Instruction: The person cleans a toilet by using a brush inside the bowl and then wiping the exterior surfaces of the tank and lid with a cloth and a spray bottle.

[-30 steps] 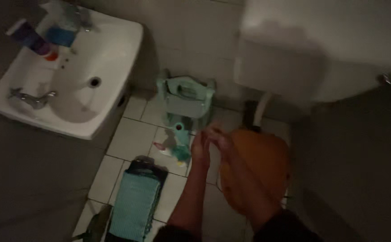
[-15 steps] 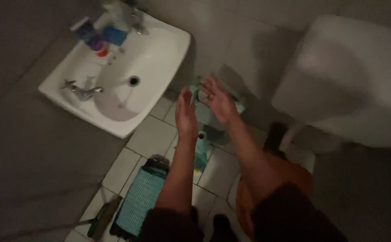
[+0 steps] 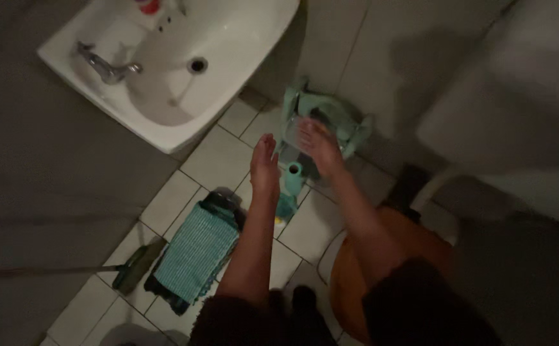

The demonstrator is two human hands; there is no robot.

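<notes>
A dim bathroom fills the view, seen from above. Grey wall tiles (image 3: 350, 45) cover the upper middle of the frame, and a floor of pale square tiles (image 3: 218, 160) runs from the centre down to the lower left. A white toilet cistern (image 3: 517, 109) takes up the upper right, blurred in the gloom. A white washbasin (image 3: 177, 70) hangs in the upper left, with a chrome tap (image 3: 106, 64) on its rim and a drain hole in the bowl.

In the lower middle lies a teal ribbed mat (image 3: 196, 253) on the floor, just beside a green brush head (image 3: 135, 269) on a long handle at the lower left. An orange bucket (image 3: 382, 275) sits at the lower right, partly hidden by the right forearm.

Against the wall at centre stands a pale green plastic step stool (image 3: 350, 125). The right hand (image 3: 318, 147) reaches to it, fingers spread wide and touching its front; whether they grip cannot be told. The left hand (image 3: 265, 168) hovers flat and open, holding nothing, just beside a small teal bottle (image 3: 293, 176) standing on the floor between the 2 hands.
</notes>
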